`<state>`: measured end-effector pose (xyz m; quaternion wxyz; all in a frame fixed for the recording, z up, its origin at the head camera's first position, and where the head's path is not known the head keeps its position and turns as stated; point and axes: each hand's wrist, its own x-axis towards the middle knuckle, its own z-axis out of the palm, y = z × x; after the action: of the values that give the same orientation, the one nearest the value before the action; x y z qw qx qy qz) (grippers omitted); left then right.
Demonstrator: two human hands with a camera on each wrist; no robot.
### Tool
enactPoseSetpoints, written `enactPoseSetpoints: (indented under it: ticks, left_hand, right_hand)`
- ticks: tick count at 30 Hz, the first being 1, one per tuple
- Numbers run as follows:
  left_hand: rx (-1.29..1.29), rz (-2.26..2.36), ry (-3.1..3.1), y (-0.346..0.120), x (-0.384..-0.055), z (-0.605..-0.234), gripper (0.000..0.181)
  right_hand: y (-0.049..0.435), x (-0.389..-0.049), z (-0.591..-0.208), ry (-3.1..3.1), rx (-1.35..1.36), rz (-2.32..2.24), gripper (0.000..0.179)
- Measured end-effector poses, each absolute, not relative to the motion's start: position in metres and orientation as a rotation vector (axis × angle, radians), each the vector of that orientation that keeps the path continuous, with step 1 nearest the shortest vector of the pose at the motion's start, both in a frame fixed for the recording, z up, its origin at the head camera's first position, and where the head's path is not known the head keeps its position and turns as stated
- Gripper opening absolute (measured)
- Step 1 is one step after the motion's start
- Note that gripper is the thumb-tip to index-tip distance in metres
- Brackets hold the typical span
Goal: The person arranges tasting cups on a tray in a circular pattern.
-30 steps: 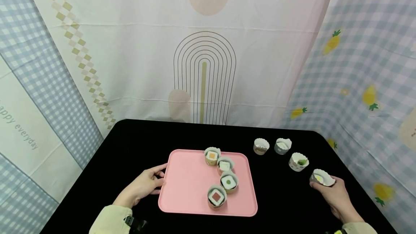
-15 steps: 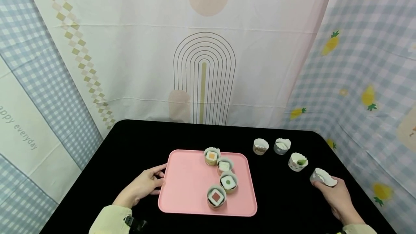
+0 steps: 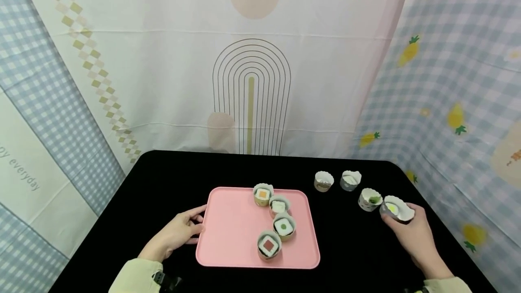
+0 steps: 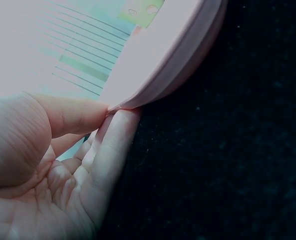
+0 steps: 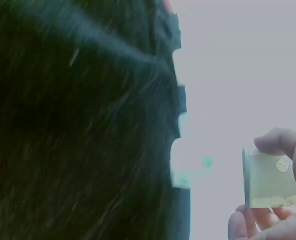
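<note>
My left hand (image 3: 172,234) pinches the left rim of a pink tray (image 3: 228,229) between thumb and fingers; the left wrist view shows the tray's rim (image 4: 160,82) between the thumb and fingertips. In my right hand (image 3: 417,232) is a grey patterned paper baking cup (image 3: 386,211), tilted, with a yellow-and-white piece in it. The right wrist view shows thumb and fingers round the baking cup (image 5: 270,180). Just left of it in the head view stands another paper cup (image 3: 365,202) with a green piece inside.
Several paper cups with square sushi-like pieces stand on the tray's right half, among them an orange-topped one (image 3: 262,194) and a red-topped one (image 3: 269,245). Two more cups, a brown one (image 3: 323,186) and a grey one (image 3: 348,184), stand on the black table (image 3: 175,171) behind.
My right hand has moved the baking cup away from me and slightly left, close to the cup with the green piece. My left hand stays at the tray rim. The head view shifts slightly.
</note>
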<state>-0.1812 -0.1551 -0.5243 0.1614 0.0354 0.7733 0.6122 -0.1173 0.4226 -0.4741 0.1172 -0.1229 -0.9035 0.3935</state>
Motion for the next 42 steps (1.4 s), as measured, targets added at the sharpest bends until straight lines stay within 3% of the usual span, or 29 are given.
enactPoseSetpoints:
  ticks: [8, 22, 42]
  left_hand:
    - [0.085, 1.754, 2.220, -0.155, -0.180, -0.525, 0.058]
    - [0.094, 1.745, 2.223, -0.154, -0.181, -0.526, 0.058]
    - [0.087, 1.755, 2.206, -0.154, -0.180, -0.526, 0.058]
  right_hand:
    - [0.381, -0.117, -0.456, -2.653, -0.296, 1.169, 0.087]
    - [0.276, -0.129, -0.457, -2.601, 0.004, 1.221, 0.063]
    - [0.152, -0.135, -0.475, -2.724, 0.598, 1.565, 0.056]
